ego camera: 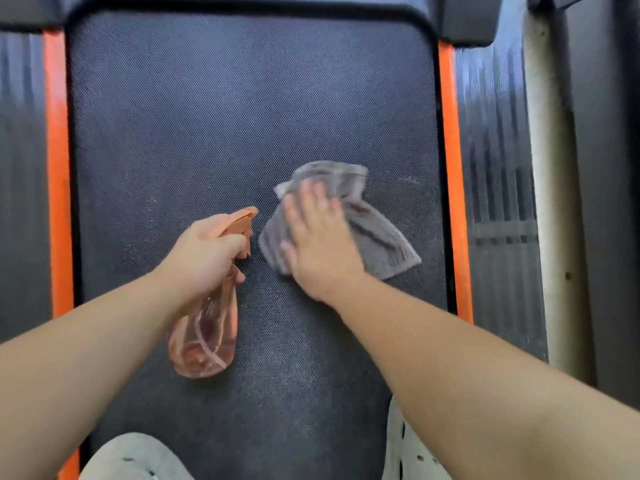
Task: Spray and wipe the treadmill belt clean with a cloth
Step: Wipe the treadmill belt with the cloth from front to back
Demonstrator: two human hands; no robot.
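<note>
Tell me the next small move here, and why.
Probably slide the right hand, pressed flat on the grey cloth, rightward over the pale smudges on the belt beside the orange strip; they look unwiped. The left hand grips the spray bottle, clear of the cloth.

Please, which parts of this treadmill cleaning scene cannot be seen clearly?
Head view:
Fingers of the right hand, on the crumpled grey cloth: motion-blurred.
Neck of the translucent orange spray bottle: hidden by the gripping left hand.
Near end of the black textured treadmill belt: cut off by the bottom edge and covered by pale trouser knees; the part under the cloth is hidden.
</note>
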